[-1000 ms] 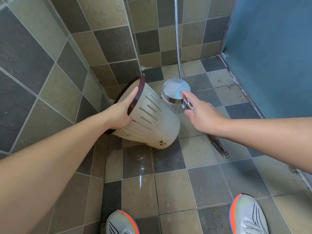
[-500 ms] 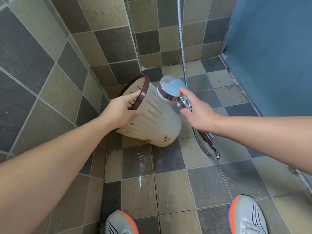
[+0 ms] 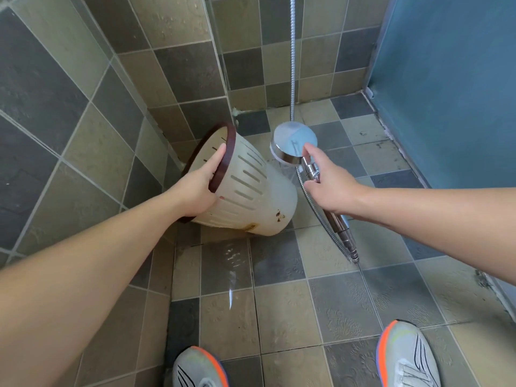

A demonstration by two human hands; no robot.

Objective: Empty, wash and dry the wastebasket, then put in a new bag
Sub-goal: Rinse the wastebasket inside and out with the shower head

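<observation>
A person's left hand (image 3: pixel 199 188) grips the dark brown rim (image 3: pixel 223 156) of a pale slotted wastebasket (image 3: pixel 251 196), thumb along the outer edge and fingers curled inside, out of sight. The wastebasket is tipped on its side above the tiled floor (image 3: pixel 279 303) in the shower corner, its mouth turned toward the wall (image 3: pixel 83 107) and its stained base toward the person. The right hand (image 3: pixel 332 188) wraps the chrome handle of a shower head (image 3: pixel 294 143), forefinger stretched up to the head's edge; the palm hides most of the handle. Spray below the head is faint, blurring against the basket's side. The hose (image 3: pixel 292 65) runs up out of frame. Two shoe tips (image 3: pixel 405 356) are cut off at the bottom edge. Compared with half a second before, the shower head sits flatter and slightly lower, and the basket's mouth has rolled further toward the wall.
</observation>
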